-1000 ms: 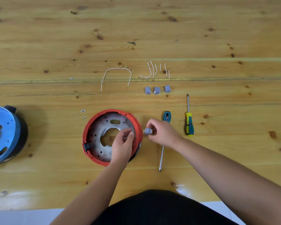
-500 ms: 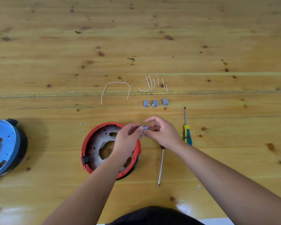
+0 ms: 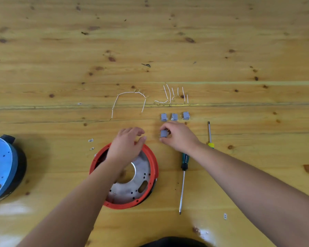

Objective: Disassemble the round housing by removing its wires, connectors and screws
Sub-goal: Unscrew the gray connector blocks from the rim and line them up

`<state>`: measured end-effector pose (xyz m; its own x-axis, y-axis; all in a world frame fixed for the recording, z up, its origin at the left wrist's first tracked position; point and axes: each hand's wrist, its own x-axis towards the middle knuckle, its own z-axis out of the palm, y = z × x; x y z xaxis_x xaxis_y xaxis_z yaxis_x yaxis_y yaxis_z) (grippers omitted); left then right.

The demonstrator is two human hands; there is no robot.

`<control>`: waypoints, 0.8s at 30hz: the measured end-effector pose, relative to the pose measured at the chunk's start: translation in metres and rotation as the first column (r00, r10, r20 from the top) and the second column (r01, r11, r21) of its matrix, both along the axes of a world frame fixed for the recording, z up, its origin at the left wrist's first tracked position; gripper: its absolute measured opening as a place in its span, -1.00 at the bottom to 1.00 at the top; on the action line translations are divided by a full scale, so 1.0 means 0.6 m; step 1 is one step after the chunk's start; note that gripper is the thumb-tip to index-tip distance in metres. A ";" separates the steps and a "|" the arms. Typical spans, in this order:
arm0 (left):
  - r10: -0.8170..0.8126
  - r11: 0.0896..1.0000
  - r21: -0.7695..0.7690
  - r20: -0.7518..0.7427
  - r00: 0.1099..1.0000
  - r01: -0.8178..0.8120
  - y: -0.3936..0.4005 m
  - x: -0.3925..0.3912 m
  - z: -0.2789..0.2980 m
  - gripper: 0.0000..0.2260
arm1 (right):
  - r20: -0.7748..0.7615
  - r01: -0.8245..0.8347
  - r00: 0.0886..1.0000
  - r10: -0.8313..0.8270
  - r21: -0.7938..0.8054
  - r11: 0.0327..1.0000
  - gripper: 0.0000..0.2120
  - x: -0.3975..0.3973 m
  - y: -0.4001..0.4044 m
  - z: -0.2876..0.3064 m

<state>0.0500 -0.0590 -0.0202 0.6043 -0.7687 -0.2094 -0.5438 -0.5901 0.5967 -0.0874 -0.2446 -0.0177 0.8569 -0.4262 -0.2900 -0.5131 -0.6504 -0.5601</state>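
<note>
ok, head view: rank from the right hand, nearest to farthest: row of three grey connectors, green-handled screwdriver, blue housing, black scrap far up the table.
From the right hand, which pinches a grey connector:
1. Row of three grey connectors, just beyond its fingers.
2. Green-handled screwdriver, alongside the wrist; close to 1, but farther.
3. Black scrap, far up the table.
4. Blue housing, at the left edge.

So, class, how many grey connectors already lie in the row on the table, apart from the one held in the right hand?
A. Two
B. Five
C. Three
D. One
C: three grey connectors sit side by side on the table just beyond the right hand, which pinches a fourth connector.
</note>
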 end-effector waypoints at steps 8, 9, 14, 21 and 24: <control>-0.194 0.935 0.322 0.112 0.975 0.149 0.054 0.052 -0.048 -0.52 | -0.067 -0.032 0.998 0.018 -0.217 0.976 -0.65 0.110 -0.053 -0.017; -0.187 0.938 0.317 0.131 0.974 0.138 0.053 0.050 -0.050 -0.49 | -0.077 -0.045 0.997 0.027 -0.244 0.969 -0.65 0.123 -0.054 -0.020; -0.177 0.951 0.283 0.166 0.970 0.126 0.057 0.050 -0.059 -0.46 | -0.161 -0.086 0.986 0.040 -0.288 0.954 -0.64 0.162 -0.050 -0.047; -0.192 0.948 0.286 0.175 0.966 0.137 0.056 0.052 -0.064 -0.47 | -0.210 -0.084 0.977 0.017 -0.311 0.947 -0.63 0.161 -0.041 -0.076; -0.188 0.949 0.284 0.171 0.967 0.134 0.057 0.053 -0.066 -0.46 | -0.205 -0.081 0.979 0.017 -0.309 0.948 -0.55 0.157 -0.040 -0.077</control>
